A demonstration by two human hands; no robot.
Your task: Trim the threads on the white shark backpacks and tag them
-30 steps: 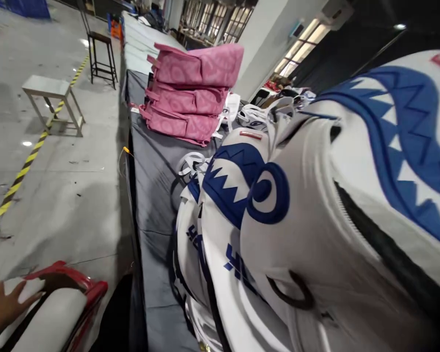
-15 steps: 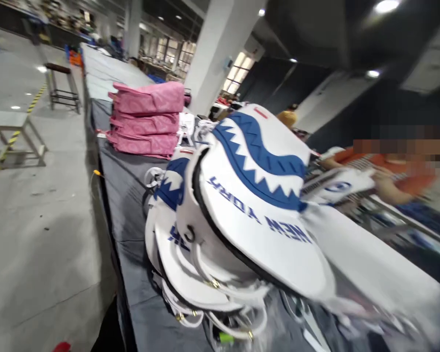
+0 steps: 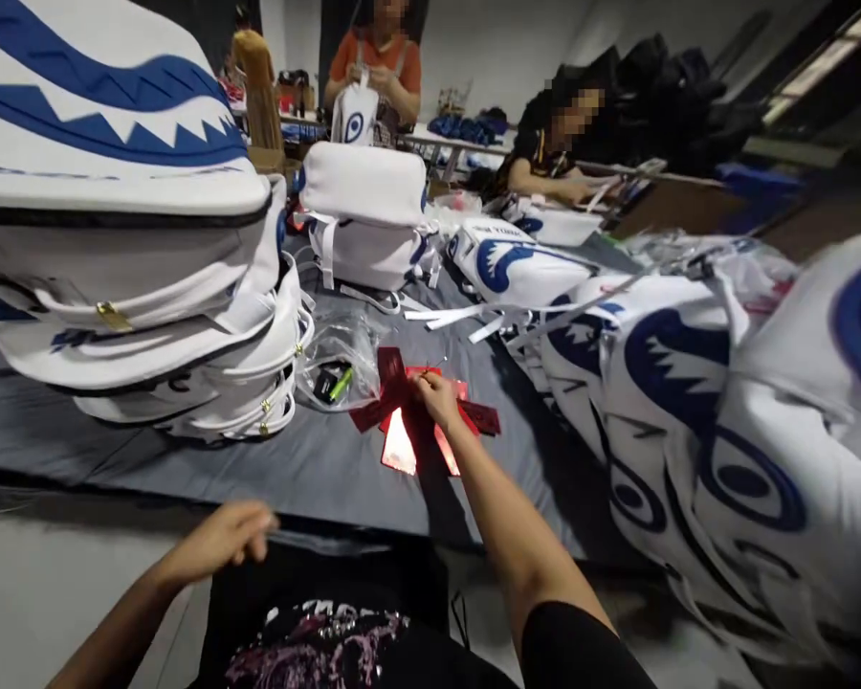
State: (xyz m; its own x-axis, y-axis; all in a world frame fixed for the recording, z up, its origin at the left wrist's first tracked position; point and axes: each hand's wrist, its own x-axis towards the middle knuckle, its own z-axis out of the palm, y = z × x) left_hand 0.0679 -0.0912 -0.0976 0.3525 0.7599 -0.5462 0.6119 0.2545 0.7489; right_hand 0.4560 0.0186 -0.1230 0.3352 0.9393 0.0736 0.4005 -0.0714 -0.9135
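R hand (image 3: 436, 394) now on, prob., red tags (image 3: 408, 421)

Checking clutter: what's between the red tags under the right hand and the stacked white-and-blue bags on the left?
Head view: a crumpled clear plastic bag holding a small dark item and a green pen-like piece; otherwise bare grey table cover.

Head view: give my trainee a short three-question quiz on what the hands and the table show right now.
1. True or false: the right hand touches the flat red tags on the grey table cover.
2. Which lies between the red tags and the stacked white-and-blue shark-print backpacks: A) a clear plastic bag, B) a pink bag, C) a stool?
3. Where is the left hand?

Key: 1 true. 2 A. 3 Off the table, near its front edge, close to the body.
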